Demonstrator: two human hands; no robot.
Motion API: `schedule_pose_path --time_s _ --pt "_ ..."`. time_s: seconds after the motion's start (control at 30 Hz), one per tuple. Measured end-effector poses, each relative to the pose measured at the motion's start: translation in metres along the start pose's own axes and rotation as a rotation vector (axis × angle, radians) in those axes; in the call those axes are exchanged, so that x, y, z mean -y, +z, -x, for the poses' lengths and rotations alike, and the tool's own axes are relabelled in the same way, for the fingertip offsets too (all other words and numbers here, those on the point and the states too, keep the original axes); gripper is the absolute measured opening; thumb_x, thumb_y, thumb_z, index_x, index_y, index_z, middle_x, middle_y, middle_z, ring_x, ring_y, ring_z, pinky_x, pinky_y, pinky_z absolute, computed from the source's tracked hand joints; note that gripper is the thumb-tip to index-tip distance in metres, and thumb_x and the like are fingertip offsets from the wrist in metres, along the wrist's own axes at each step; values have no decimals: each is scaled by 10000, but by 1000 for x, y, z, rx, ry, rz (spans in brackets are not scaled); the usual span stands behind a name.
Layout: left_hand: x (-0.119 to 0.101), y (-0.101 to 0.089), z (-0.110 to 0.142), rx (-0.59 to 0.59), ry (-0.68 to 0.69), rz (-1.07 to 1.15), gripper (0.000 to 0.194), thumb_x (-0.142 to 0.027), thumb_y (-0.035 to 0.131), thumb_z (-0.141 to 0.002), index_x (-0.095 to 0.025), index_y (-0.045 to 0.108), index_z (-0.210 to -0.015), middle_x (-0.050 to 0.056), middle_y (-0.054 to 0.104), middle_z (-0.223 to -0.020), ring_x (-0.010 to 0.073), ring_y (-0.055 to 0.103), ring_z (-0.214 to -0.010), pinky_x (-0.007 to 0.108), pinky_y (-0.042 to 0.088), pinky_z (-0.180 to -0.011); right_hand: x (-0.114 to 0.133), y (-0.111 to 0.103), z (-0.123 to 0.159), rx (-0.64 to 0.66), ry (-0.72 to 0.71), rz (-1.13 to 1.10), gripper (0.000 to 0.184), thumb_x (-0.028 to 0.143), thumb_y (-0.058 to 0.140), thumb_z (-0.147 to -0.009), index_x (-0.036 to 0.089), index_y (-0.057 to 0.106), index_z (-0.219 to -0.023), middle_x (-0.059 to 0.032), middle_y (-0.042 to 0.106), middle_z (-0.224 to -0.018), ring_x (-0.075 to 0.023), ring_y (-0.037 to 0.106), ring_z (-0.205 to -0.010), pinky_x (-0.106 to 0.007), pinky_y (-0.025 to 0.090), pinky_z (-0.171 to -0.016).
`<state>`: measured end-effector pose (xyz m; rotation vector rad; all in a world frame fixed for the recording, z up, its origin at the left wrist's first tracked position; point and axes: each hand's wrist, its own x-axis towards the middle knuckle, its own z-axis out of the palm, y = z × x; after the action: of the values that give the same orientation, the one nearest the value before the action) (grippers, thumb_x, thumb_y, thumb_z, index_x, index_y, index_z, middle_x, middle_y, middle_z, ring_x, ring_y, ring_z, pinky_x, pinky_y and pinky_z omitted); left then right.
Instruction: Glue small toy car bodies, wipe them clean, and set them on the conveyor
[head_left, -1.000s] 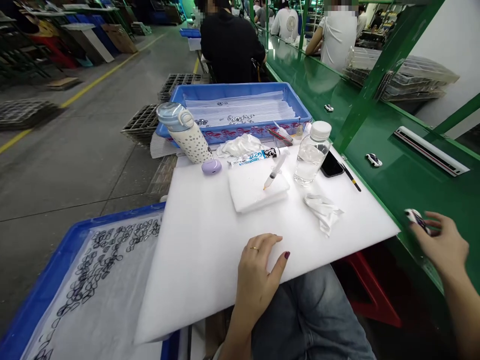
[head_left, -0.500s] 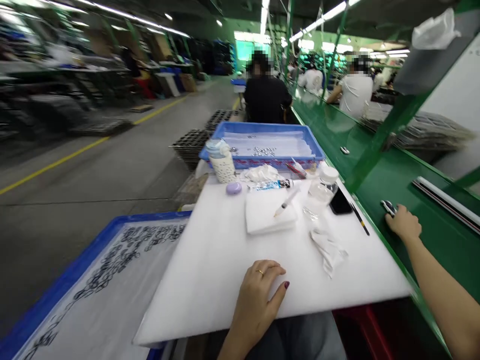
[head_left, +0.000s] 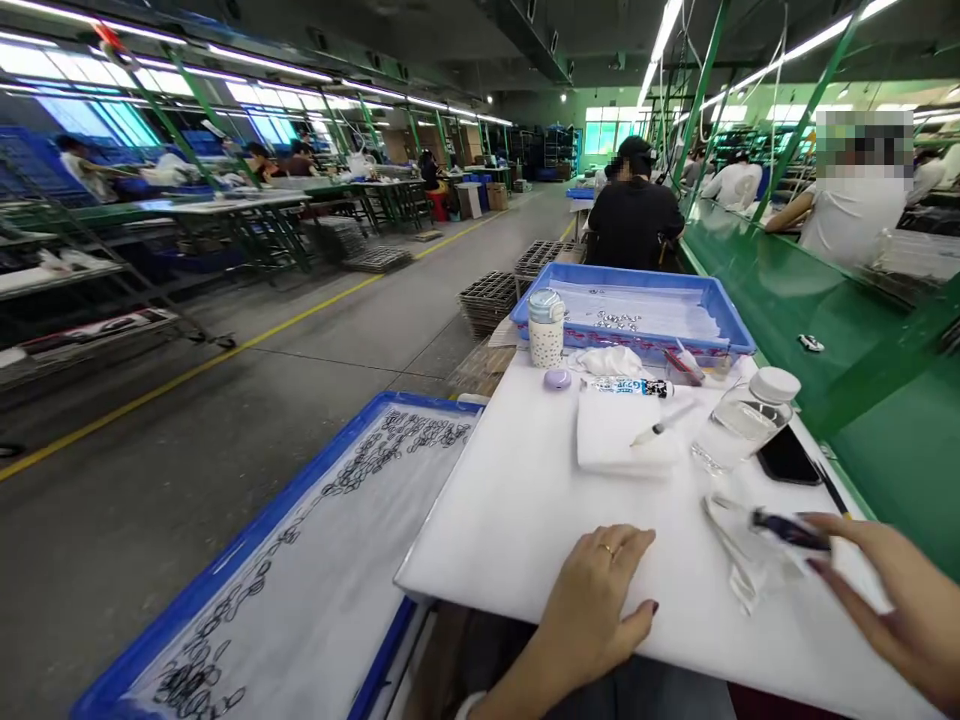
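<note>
My right hand (head_left: pixel 892 590) pinches a small black-and-white toy car (head_left: pixel 791 530), blurred by motion, above the white foam-topped table (head_left: pixel 517 540). Under the car lies a crumpled white cloth (head_left: pixel 739 565). My left hand (head_left: pixel 600 600) rests near the table's front edge, thumb apart from its bent fingers, holding nothing. Beyond it a syringe (head_left: pixel 660 425) lies on a folded white pad (head_left: pixel 611 445). A clear bottle (head_left: pixel 750 415) with a white cap stands beside a black phone (head_left: pixel 789 457). Another small white toy car (head_left: pixel 810 343) sits on the green conveyor (head_left: pixel 870 400).
A blue tray (head_left: pixel 731 315) with small rings stands at the table's far end, behind a cup (head_left: pixel 546 335), a purple case (head_left: pixel 557 379) and a tube (head_left: pixel 626 386). Left and lower is another blue-rimmed tray (head_left: pixel 292 480) with many dark rings. A person in black (head_left: pixel 636 220) sits ahead.
My right hand has brought the toy car from the green conveyor to above the table. My left hand stays on the table. The view has swung left.
</note>
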<state>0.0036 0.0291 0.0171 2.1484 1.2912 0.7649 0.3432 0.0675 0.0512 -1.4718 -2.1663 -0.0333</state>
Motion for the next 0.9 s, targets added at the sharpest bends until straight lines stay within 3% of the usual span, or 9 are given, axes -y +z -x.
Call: schedule_pose_path --time_s 0.1,0.2,0.27,0.33,0.43,0.5,0.63,0.8,0.9 --pt "2 0 4 1 -26 -1 756 -190 643 -766 -175 379 -1474 134 516 -1414 310 516 -1254 486 454 -1077 89 34 -18 163 -360 -182 354 180 488 -923 279 535 -1259 -80 694 -1114 -234 680 -1007 -382 595 -838" --pt "2 3 20 -52 -90 47 782 -119 566 -754 -178 342 -1501 133 482 -1464 297 509 -1294 463 452 -1098 130 62 -33 278 -422 -342 414 110 421 -916 275 524 -1281 -81 686 -1154 -231 673 -1035 -387 603 -823" --pt "0 8 33 -111 -142 55 767 -88 527 -754 -167 358 -1498 141 477 -1475 301 491 -1324 472 441 -1111 132 72 -44 314 -355 -415 346 186 441 -937 299 523 -1254 -79 690 -1143 -251 684 -1010 -419 610 -798" --pt "-5 12 44 -134 -168 46 740 -88 542 -748 -155 412 -1474 155 498 -1457 324 506 -1308 493 454 -1097 124 77 -58 239 -194 -446 247 327 510 -936 295 536 -1180 -85 700 -1096 -278 698 -955 -461 609 -783" --pt "-9 10 45 -101 -173 62 680 -120 638 -722 -183 536 -1391 148 575 -1369 333 583 -1199 491 506 -1032 107 81 -87 -6 124 -494 404 503 595 -856 231 514 -1144 -135 684 -1110 -300 698 -949 -496 596 -818" --pt "-9 2 36 -79 -179 64 671 -161 713 -702 -213 575 -1356 143 555 -1386 335 574 -1205 492 501 -1031 103 84 -105 -70 245 -557 517 551 614 -800 191 503 -1152 -170 674 -1132 -306 690 -990 -493 585 -858" --pt "3 -14 13 -9 -97 51 682 -250 799 -678 -280 595 -1328 106 422 -1524 337 477 -1325 512 419 -1104 111 92 -127 84 205 -623 393 536 569 -817 203 594 -1024 -125 722 -1023 -295 695 -994 -449 584 -851" --pt "11 -11 2 -80 -55 105 617 -238 831 -603 -237 664 -1197 93 619 -1318 312 573 -1185 486 473 -1037 121 91 -141 228 184 -471 390 556 465 -898 239 674 -985 -88 738 -953 -321 698 -899 -502 540 -827" --pt "5 -4 4 -161 -61 186 637 -207 827 -538 -191 666 -1154 100 680 -1188 299 613 -1101 448 516 -987 127 77 -138 271 145 -600 414 586 457 -914 234 668 -965 -96 717 -1052 -320 662 -1002 -499 502 -896"
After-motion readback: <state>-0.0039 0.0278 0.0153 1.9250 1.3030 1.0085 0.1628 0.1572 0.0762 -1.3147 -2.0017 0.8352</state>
